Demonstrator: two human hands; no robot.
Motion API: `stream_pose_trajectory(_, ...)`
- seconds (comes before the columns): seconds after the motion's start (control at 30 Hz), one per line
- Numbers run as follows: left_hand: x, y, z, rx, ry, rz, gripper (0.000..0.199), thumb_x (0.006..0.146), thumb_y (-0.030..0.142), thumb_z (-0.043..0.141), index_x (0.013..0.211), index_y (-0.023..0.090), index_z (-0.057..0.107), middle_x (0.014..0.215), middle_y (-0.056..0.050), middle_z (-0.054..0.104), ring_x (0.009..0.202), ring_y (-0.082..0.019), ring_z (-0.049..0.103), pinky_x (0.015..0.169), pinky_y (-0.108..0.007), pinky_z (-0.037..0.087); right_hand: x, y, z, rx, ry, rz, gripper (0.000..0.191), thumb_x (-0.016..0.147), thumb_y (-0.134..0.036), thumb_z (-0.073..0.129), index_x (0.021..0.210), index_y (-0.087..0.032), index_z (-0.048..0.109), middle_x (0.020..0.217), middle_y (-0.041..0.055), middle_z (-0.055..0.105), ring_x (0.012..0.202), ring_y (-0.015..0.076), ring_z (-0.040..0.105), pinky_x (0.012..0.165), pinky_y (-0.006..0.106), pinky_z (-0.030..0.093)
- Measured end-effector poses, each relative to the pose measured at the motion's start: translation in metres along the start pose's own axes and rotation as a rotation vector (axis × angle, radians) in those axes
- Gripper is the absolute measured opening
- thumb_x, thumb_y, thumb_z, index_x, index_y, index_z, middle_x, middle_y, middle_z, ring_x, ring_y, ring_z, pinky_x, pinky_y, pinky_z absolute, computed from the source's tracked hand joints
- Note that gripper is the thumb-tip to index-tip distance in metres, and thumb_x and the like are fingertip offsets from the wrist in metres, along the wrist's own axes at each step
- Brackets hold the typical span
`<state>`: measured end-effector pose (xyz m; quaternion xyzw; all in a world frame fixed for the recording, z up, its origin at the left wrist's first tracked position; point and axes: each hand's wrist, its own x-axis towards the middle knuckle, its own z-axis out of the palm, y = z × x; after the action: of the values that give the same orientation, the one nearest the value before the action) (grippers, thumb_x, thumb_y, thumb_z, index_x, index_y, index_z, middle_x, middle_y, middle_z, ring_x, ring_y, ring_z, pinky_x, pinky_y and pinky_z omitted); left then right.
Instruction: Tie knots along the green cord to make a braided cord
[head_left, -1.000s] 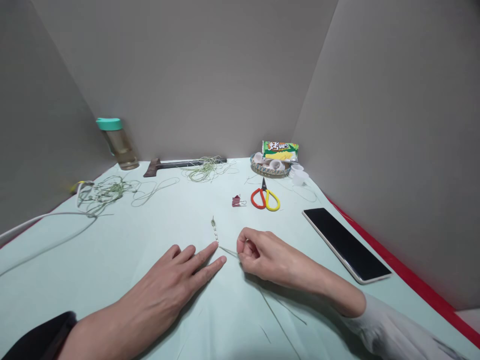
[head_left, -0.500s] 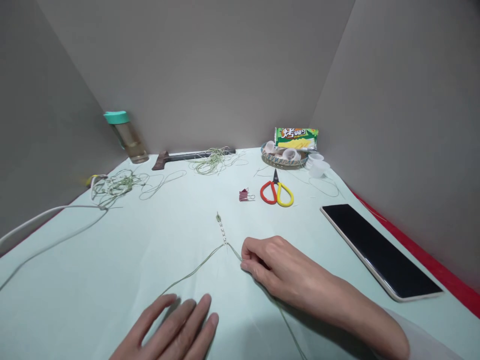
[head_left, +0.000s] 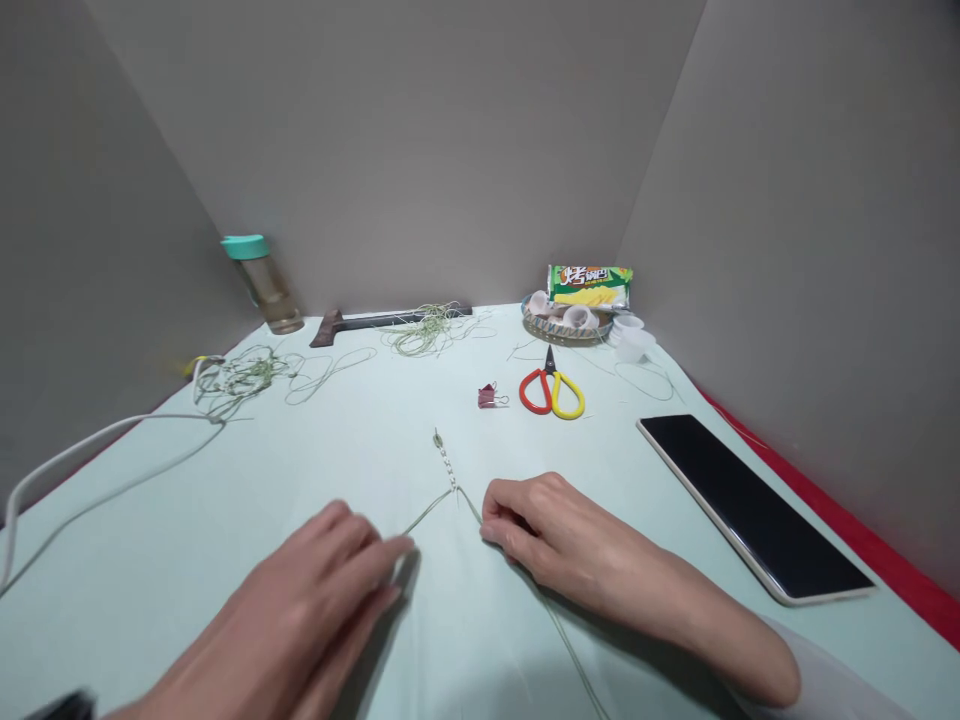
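Two hands are at the green cord now, while half a second earlier only the right one was. The left hand (head_left: 300, 590) was lying apart, near the viewer, with its fingers spread; it has moved far and inward, and its fingertips are at the left strand (head_left: 429, 512). This hand is blurred, so I cannot tell whether it already grips the strand or only touches it. The right hand (head_left: 577, 540) stays almost in the same place, with thumb and bent fingers pinched on the right strand (head_left: 470, 503), whose tail comes out below the hand and runs toward the near edge.

The small knotted piece (head_left: 447, 463) lies on the pale table (head_left: 337, 450), in the middle, just beyond the hands. No finger presses on it. Its looped end points far, and at its near end the strands go apart, one to each side. In my judgement, both sides can be guided once the left fingers are closed, but the knotted piece could slide, because nothing holds it down.

Farther away, the maroon clip (head_left: 487, 398) lies left of the scissors (head_left: 551, 368), which have one red and one yellow handle. The phone (head_left: 750, 505) is on the right. At the far left there is a loose tangle of cord (head_left: 247, 373), and behind it stands the bottle (head_left: 272, 290).
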<state>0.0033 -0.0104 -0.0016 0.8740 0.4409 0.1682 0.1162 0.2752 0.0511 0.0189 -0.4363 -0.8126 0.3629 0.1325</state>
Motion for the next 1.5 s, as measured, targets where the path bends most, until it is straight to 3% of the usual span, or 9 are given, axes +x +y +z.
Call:
stream_pose_trajectory(0.07,0.021,-0.003,-0.007,0.006,-0.074,-0.120,0.024,0.109,0.027,0.042,0.109,0.022,0.066,0.096,-0.006,0.061,0.087,-0.026,0.056,0.075,-0.039,0.047,0.001,-0.002,0.000,0.006,0.001,-0.011,0.025,0.104,-0.023,0.049,0.079,-0.023,0.054,0.079,-0.0006,0.061,0.083,0.0194,0.055,0.072,0.032,0.038)
stream_pose_trajectory(0.27,0.037,-0.008,0.008,-0.047,-0.079,-0.173,0.033,0.108,0.025,0.029,0.087,0.022,0.055,0.092,-0.006,0.055,0.084,-0.026,0.050,0.075,-0.042,0.040,0.007,-0.004,0.003,0.040,0.040,-0.021,0.019,0.098,-0.014,0.055,0.081,-0.021,0.063,0.089,0.0010,0.060,0.086,0.0189,0.055,0.077,0.033,0.038)
stream_pose_trajectory(0.4,0.037,-0.007,0.007,-0.153,-0.066,-0.250,0.029,0.105,0.031,0.031,0.086,0.022,0.052,0.092,-0.005,0.055,0.080,-0.024,0.050,0.074,-0.040,0.038,0.012,-0.004,-0.003,0.124,0.045,0.021,0.018,0.094,-0.015,0.057,0.078,-0.020,0.064,0.083,-0.0004,0.060,0.079,0.0172,0.052,0.072,0.031,0.036)
stream_pose_trajectory(0.57,0.050,-0.003,-0.011,-0.406,-0.095,-0.457,0.026,0.097,0.042,0.048,0.081,0.022,0.054,0.071,0.001,0.054,0.063,-0.018,0.043,0.062,-0.031,0.033,0.024,-0.007,-0.012,0.359,-0.038,0.097,0.016,0.089,-0.021,0.063,0.074,-0.019,0.063,0.063,-0.0060,0.046,0.061,0.0121,0.039,0.058,0.028,0.028)
stream_pose_trajectory(0.73,0.061,0.000,-0.015,-0.796,-0.172,-0.638,0.039,0.094,0.059,0.048,0.087,0.021,0.054,0.088,-0.004,0.071,0.046,-0.008,0.028,0.044,-0.024,0.019,0.032,-0.010,-0.014,0.626,-0.106,0.155,0.014,0.088,-0.029,0.064,0.079,-0.019,0.062,0.054,-0.0105,0.036,0.051,0.0095,0.025,0.050,0.027,0.018)
stream_pose_trajectory(0.83,0.061,0.003,-0.015,-0.939,-0.156,-0.720,0.039,0.089,0.059,0.059,0.088,0.020,0.056,0.082,-0.003,0.068,0.047,-0.006,0.027,0.044,-0.023,0.015,0.032,-0.010,-0.012,0.743,-0.123,0.166,0.017,0.084,-0.033,0.066,0.077,-0.019,0.060,0.052,-0.0110,0.036,0.049,0.0083,0.023,0.048,0.027,0.015)
stream_pose_trajectory(1.1,0.061,0.003,-0.014,-1.060,-0.147,-0.780,0.041,0.077,0.055,0.078,0.073,0.018,0.062,0.063,0.002,0.060,0.041,-0.004,0.026,0.042,-0.023,0.011,0.030,-0.004,-0.004,0.914,-0.134,0.186,0.022,0.078,-0.036,0.072,0.078,-0.017,0.062,0.068,-0.0024,0.062,0.045,0.0039,0.028,0.044,0.026,0.014)
stream_pose_trajectory(1.27,0.064,0.004,-0.007,-1.082,-0.146,-0.784,0.044,0.081,0.059,0.071,0.083,0.015,0.067,0.075,-0.002,0.069,0.037,-0.002,0.025,0.041,-0.023,0.009,0.030,-0.002,0.001,0.956,-0.118,0.182,0.025,0.076,-0.037,0.076,0.080,-0.018,0.061,0.070,-0.0005,0.068,0.043,0.0035,0.028,0.043,0.026,0.012)
stream_pose_trajectory(1.5,0.058,0.025,-0.012,-1.094,-0.269,-0.726,0.041,0.086,0.054,0.065,0.092,0.014,0.067,0.087,-0.007,0.076,0.039,-0.001,0.033,0.043,-0.023,0.014,0.027,-0.004,0.009,0.971,-0.121,0.143,0.026,0.082,-0.041,0.073,0.085,-0.018,0.060,0.080,0.0061,0.077,0.047,0.0052,0.040,0.045,0.023,0.022)
